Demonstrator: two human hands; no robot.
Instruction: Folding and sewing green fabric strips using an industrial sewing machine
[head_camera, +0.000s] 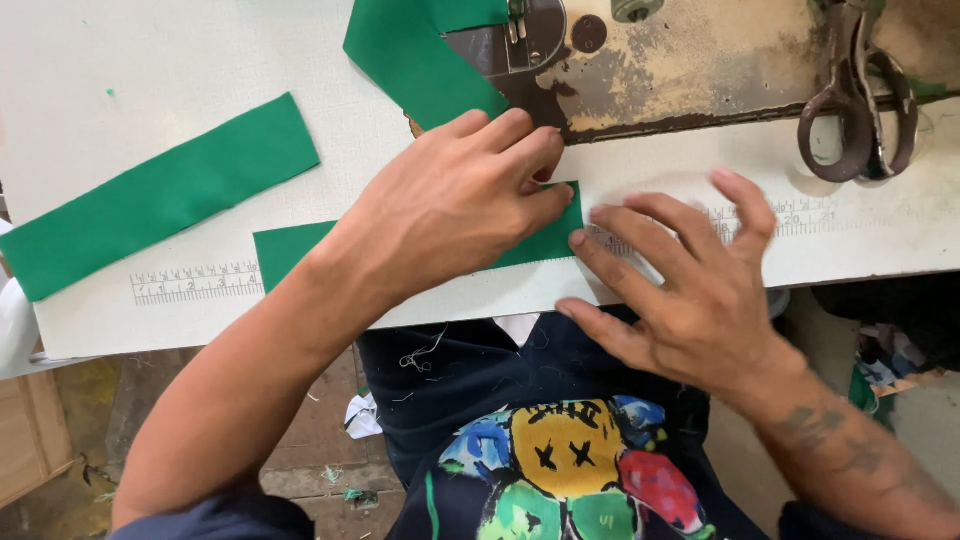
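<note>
Long green fabric strip (160, 195) lay well left of the short green fabric strip (290, 250), left hand (450, 205) pressed flat on that short strip, fingers extended, gripping nothing, right hand (690, 280) just right of it, fingers spread on the white table (700, 170), worn metal scissors (860, 95) beyond, far right.

Three green fabric strips (160, 195), one scissors (860, 95)

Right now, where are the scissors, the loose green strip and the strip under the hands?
scissors (858, 105), head view, on the handles.
loose green strip (160, 195), head view, its middle.
strip under the hands (285, 250), head view, its exposed left end.
</note>
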